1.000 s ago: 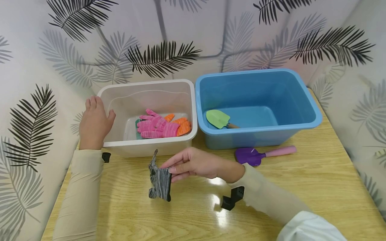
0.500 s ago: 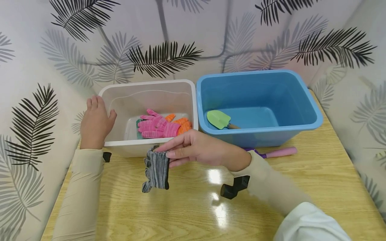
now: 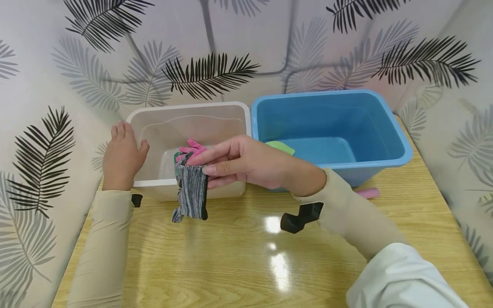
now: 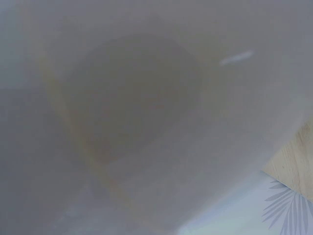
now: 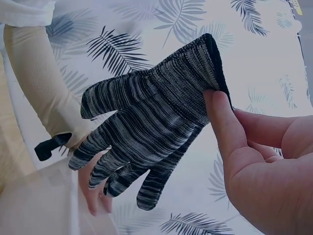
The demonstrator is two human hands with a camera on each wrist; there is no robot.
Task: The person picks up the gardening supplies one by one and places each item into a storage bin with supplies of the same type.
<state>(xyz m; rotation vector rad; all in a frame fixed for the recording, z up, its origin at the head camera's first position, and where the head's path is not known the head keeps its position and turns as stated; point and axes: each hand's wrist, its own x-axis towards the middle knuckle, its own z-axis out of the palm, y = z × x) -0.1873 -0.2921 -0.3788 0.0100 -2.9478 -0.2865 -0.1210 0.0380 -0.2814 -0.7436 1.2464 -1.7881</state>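
Observation:
My right hand pinches a black-and-grey striped knit glove by its cuff. The glove hangs over the front rim of a beige plastic bin. In the right wrist view the glove spreads out, finger ends pointing away from the thumb. At the bin's left side my left hand rests on the rim with its fingers extended. Inside the bin lies a pink glove, partly behind the right hand, with a bit of green beside it. The left wrist view is mostly a blurred pale surface.
A blue bin stands right of the beige one and holds a green-bladed trowel, partly covered by my right hand. A pink handle shows on the wooden table behind my sleeve. A leaf-patterned cloth rises behind.
My right hand has carried the striped glove up and left to the beige bin's front rim, covering the orange glove and the purple trowel blade. The left hand stays in place.

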